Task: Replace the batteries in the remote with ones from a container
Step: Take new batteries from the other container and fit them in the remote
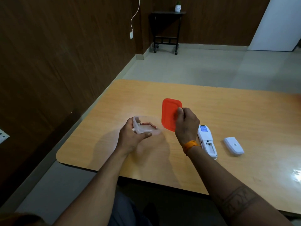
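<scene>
Orange plastic marks the lid (169,114), lifted clear and pinched upright in the right hand (186,123), while the left hand (132,136) grips the clear container (146,126) just above the table (228,111). Two reddish batteries (148,124) lie inside the container. The remote (207,142) rests face down beside the right wrist, its compartment open and apparently empty, with its cover (233,146) lying near it. The step in hand looks like opening the container; next, the lid needs setting down so that hand can pick a battery.

Dim room, glare on table (294,175), wide-angle bending.
</scene>
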Demonstrator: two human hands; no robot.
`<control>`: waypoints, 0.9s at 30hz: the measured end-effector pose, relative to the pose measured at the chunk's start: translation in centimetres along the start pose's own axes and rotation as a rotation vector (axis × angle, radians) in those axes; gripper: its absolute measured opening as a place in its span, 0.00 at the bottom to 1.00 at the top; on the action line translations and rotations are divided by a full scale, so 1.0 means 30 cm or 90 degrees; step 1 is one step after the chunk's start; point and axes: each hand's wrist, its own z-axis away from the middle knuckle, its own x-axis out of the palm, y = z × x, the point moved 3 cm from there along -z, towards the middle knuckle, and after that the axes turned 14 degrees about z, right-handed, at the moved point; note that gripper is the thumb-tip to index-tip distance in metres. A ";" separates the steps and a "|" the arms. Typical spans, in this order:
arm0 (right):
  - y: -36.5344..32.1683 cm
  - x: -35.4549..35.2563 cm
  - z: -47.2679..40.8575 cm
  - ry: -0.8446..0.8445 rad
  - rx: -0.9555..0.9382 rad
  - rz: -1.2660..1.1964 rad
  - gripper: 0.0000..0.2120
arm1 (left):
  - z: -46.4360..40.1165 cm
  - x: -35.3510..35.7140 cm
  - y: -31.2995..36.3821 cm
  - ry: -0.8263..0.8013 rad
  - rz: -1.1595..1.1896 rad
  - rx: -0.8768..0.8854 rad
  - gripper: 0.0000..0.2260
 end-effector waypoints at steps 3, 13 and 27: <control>0.046 -0.017 -0.008 0.000 0.048 0.007 0.19 | 0.003 0.002 -0.002 0.020 -0.109 0.015 0.40; 0.151 0.019 0.004 -0.153 0.066 0.149 0.24 | 0.003 -0.007 -0.004 0.112 -0.387 -0.048 0.43; 0.018 0.002 0.075 -0.158 -0.216 0.304 0.13 | -0.006 -0.021 0.010 0.009 -0.423 -0.124 0.55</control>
